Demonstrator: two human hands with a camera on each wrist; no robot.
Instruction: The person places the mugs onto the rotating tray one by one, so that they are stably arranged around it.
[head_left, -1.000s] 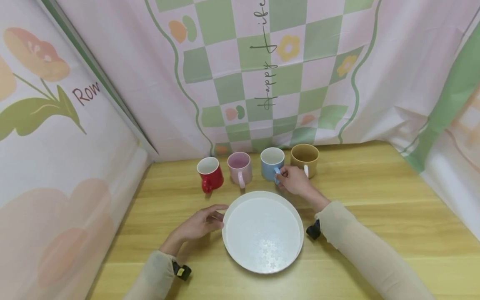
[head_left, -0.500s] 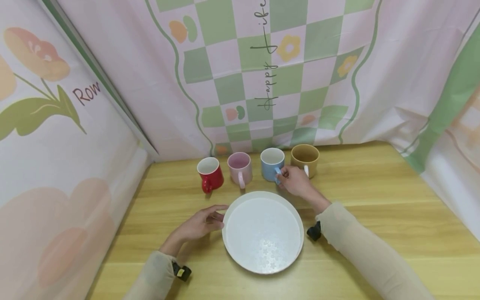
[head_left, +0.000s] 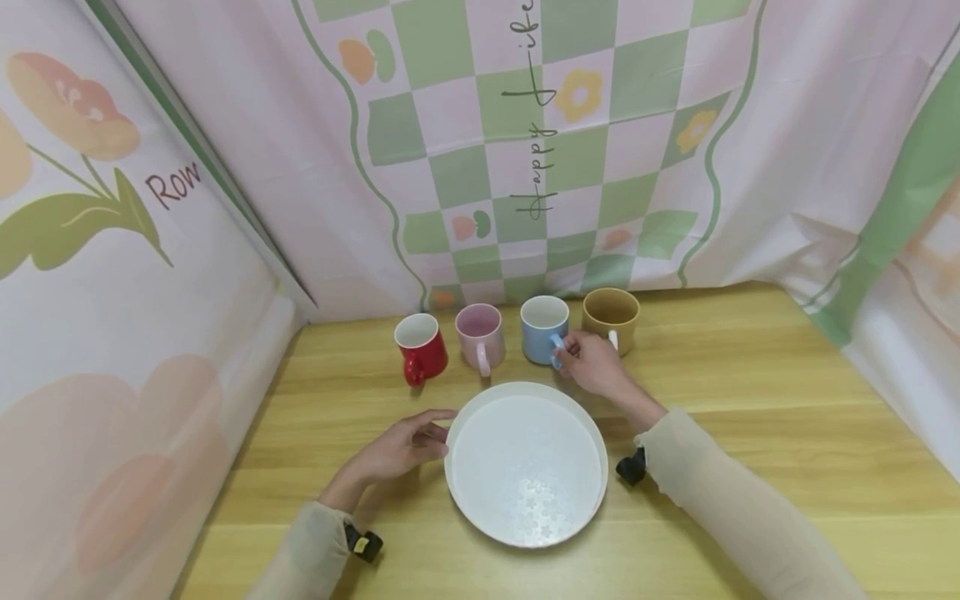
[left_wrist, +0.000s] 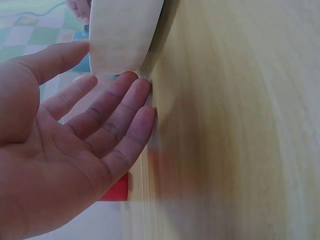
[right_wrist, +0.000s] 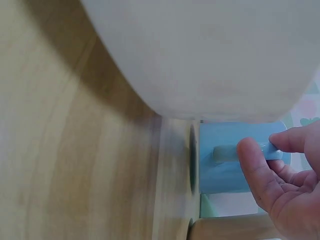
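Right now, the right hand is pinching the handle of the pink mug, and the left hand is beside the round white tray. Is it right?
The mug's colour is wrong: the right hand is pinching the handle of the blue mug, as the right wrist view shows.

The right hand [head_left: 595, 365] has, apparently, edged back.

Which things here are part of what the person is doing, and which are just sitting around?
Apparently in use:
blue mug, pinched by the right hand
white tray, beside the left hand

Apparently just standing by:
red mug
pink mug
brown mug
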